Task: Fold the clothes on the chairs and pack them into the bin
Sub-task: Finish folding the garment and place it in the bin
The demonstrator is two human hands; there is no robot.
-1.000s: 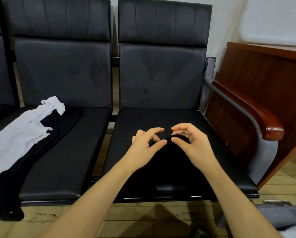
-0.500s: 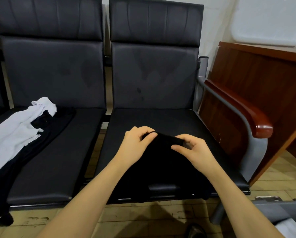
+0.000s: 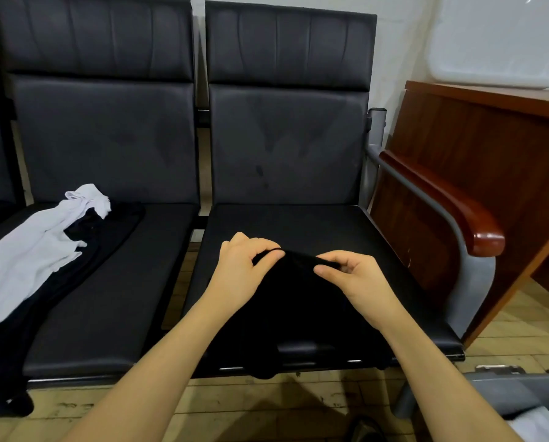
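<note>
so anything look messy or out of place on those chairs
Yes: on the left black chair seat, a white garment lies crumpled over a dark garment that spills off the front edge toward the floor.

The garment [image 3: 298,301] at 6 o'clock is plain black, on a chair [image 3: 285,122] of dark grey-black leather. At 9 o'clock a white cloth [image 3: 34,250] lies over another black one [image 3: 85,269]. At 3 o'clock the armrest [image 3: 451,202] and desk [image 3: 490,138] are red-brown wood; the floor [image 3: 266,406] is pale yellow.
</note>
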